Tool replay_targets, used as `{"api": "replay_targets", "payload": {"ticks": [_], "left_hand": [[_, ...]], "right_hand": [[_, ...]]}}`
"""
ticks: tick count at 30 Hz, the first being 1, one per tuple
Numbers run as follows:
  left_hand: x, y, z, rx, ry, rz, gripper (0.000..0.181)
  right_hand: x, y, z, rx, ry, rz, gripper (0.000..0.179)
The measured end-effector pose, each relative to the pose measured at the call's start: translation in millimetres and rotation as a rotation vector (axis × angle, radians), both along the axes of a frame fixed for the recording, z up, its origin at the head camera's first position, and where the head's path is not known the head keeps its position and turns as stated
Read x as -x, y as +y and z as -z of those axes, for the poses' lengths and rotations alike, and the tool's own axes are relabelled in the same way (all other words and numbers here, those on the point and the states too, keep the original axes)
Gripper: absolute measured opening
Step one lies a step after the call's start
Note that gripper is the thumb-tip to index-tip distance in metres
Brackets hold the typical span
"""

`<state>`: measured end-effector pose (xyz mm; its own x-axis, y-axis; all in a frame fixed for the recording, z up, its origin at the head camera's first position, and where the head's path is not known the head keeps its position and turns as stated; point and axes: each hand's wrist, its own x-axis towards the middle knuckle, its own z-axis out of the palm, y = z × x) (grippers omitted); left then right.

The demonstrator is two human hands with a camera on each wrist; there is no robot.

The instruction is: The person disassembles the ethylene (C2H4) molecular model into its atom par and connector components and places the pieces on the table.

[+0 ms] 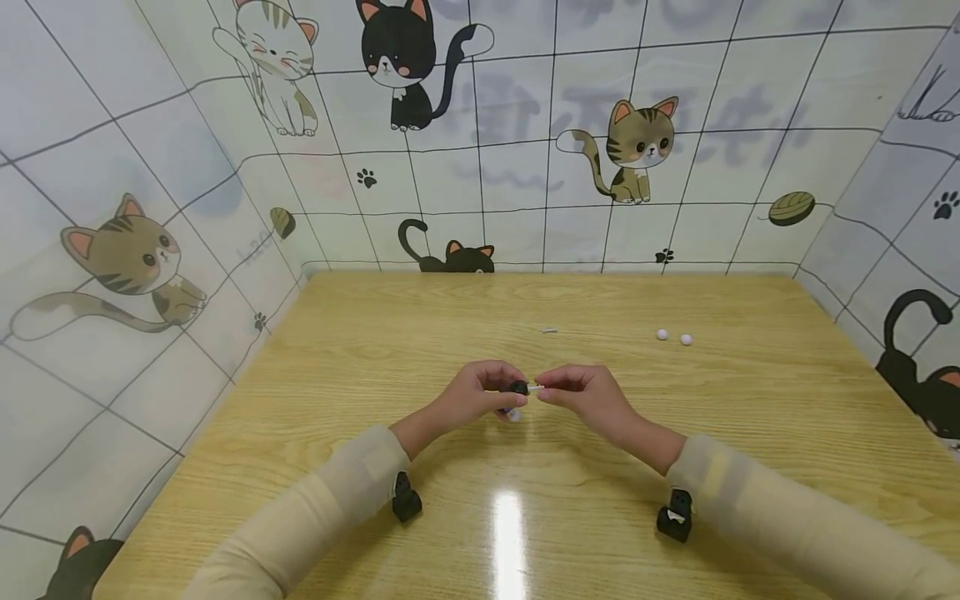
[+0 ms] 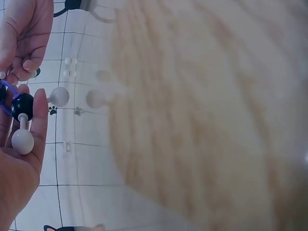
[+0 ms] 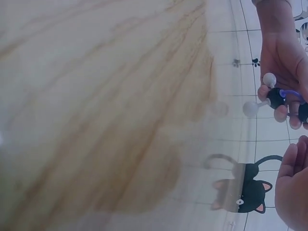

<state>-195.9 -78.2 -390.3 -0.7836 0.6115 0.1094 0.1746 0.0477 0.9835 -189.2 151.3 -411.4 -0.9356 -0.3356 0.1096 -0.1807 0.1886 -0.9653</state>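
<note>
My left hand (image 1: 486, 393) holds a ball-and-stick molecular model near the middle of the table. Two black balls (image 3: 275, 97) are joined by bent purple links (image 3: 290, 92). One black ball carries two white balls (image 2: 22, 141) on short white pegs; this end lies against the left fingers in the left wrist view. From the other black ball (image 1: 519, 387) a thin white peg (image 1: 536, 387) points right. Thumb and fingertips of my right hand (image 1: 588, 397) pinch that peg's outer end. Whether the peg is seated in the ball cannot be told.
Two loose white balls (image 1: 662, 334) (image 1: 686, 339) lie on the wooden table (image 1: 360, 333), towards the back right. A small pale peg (image 1: 550, 330) rests behind the hands. Cat-patterned tiled sheets (image 1: 517, 175) stand around the back and sides.
</note>
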Motion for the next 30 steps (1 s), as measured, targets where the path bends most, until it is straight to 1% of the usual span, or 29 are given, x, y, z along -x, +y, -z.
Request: {"api": "replay_targets", "payload": {"ticks": [4, 10, 14, 17, 23, 30], "left_hand": [[0.0, -0.2, 1.1, -0.006, -0.010, -0.012, 0.025], [-0.3, -0.5, 2.2, -0.027, -0.028, -0.025, 0.024], [8.2, -0.3, 16.9, -0.057, -0.036, -0.030, 0.024], [14.7, -0.5, 28.7, -0.061, -0.025, -0.034, 0.025], [12.6, -0.6, 28.3, -0.056, -0.008, -0.045, 0.024], [11.3, 0.3, 26.5, -0.045, 0.018, -0.058, 0.024]], "right_hand": [[-1.6, -2.8, 0.7, 0.016, -0.028, 0.020, 0.027], [-3.5, -7.0, 0.0, 0.033, -0.041, 0.047, 0.026], [-4.9, -8.6, -0.9, 0.032, -0.039, 0.062, 0.025], [-6.7, -8.9, -1.4, 0.016, -0.026, 0.073, 0.024], [-9.8, -10.1, -3.8, -0.027, -0.009, 0.100, 0.021], [-11.1, -8.9, -6.6, -0.032, 0.012, 0.110, 0.019]]}}
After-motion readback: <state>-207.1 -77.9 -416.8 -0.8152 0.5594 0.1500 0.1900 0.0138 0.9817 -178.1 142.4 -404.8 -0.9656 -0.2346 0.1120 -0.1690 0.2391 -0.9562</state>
